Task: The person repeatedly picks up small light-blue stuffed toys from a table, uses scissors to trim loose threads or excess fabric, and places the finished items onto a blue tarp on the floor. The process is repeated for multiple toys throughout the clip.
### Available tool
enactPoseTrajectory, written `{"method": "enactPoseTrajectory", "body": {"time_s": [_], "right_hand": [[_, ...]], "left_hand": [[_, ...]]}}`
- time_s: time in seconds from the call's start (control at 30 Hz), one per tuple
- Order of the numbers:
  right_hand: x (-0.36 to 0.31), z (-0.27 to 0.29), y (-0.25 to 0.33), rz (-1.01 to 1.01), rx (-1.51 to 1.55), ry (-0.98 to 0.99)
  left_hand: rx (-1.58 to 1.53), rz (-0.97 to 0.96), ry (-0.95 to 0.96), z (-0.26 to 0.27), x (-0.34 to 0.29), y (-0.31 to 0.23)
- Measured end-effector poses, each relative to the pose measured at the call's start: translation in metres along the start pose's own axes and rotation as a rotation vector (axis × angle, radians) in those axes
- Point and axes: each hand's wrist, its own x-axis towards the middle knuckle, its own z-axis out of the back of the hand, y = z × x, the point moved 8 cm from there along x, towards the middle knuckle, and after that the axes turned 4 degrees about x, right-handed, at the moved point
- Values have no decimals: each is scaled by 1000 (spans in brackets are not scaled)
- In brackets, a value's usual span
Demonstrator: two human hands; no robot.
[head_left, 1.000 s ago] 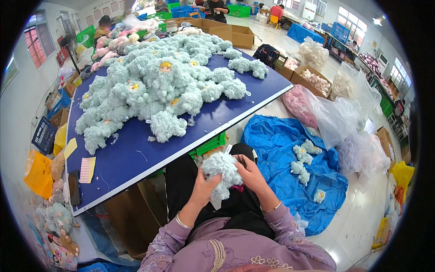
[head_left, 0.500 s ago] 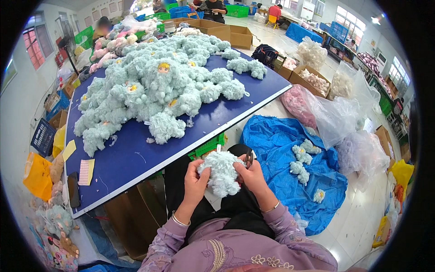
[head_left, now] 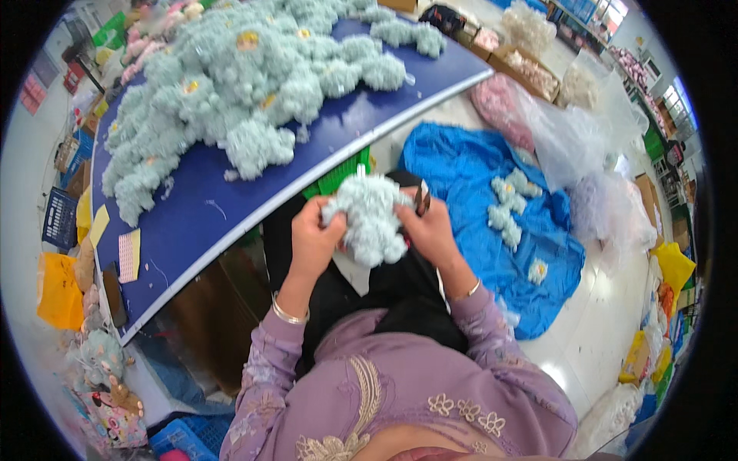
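- Left hand pinching one side of a fluffy pale-blue plush toy, held above the lap.
- Right hand gripping its other side, with dark snips jutting up.
- Blue tarpaulin on the right, bearing loose plush pieces.
- Blue-topped bench, carrying a matching plush heap.
- Farther, an open cardboard box.

A shaggy pale-blue plush toy partly hides the left hand and right hand, whose half-covered dark tool defies identification; the top edge crops the plush heap and worktop, small doll faces blurred.
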Motion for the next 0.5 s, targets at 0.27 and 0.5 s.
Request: {"method": "enactPoseTrajectory", "body": {"time_s": [0.27,0.5], "right_hand": [[1,-2,-13,-138,357,13],[-1,5,-19,-53,224,-43]], "left_hand": [[-404,103,6,-10,15,39],[-481,28,24,-15,15,47]]}}
